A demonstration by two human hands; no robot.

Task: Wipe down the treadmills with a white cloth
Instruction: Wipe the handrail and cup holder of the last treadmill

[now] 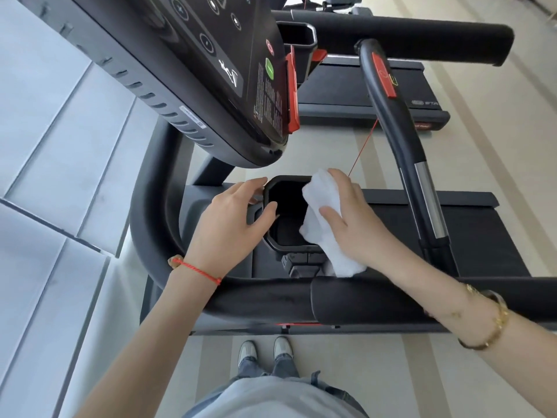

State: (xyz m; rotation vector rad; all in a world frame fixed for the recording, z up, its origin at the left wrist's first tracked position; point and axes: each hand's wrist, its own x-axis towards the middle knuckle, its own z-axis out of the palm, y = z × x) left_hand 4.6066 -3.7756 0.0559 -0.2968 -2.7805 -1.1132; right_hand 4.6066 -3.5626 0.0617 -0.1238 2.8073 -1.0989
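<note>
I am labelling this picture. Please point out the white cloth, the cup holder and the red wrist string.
white cloth (pixel 324 203): head view, upper folded part.
cup holder (pixel 272 184): head view, upper rim.
red wrist string (pixel 199 270): head view, mid-strand.

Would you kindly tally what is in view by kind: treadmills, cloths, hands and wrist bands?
Treadmills: 2 (near one, far one)
White cloth: 1, under the right hand
Hands: 2 (left hand, right hand)
Wrist bands: 2 (red cord, gold bracelet)
Total: 7
</note>
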